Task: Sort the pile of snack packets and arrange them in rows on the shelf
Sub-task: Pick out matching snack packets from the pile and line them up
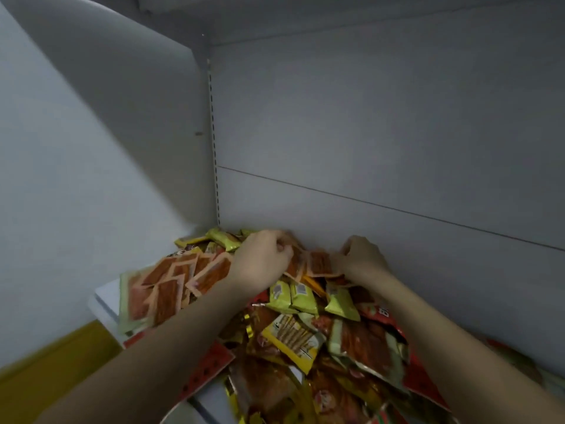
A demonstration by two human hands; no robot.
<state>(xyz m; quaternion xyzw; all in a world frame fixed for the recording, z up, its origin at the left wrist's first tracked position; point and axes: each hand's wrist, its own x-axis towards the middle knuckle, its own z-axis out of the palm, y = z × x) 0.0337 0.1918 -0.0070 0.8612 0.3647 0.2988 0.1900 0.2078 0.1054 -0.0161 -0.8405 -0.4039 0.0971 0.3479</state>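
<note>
A mixed pile of snack packets (308,341) covers the white shelf (105,296) from its back left corner to the front right. Orange-and-peach flat packets (171,286) overlap in a loose group at the left. Both hands reach to the back of the pile near the rear panel. My left hand (260,258) is closed on orange packets there. My right hand (363,258) pinches the edge of an orange packet (319,263) that lies between the two hands. Yellow-green packets (302,296) lie just below the hands.
The grey rear panel (382,133) and the left side wall (61,163) enclose the shelf. A slotted upright strip (214,142) runs down the corner. A yellow surface (61,362) shows below the shelf's left edge. Red packets (422,384) lie at the right of the pile.
</note>
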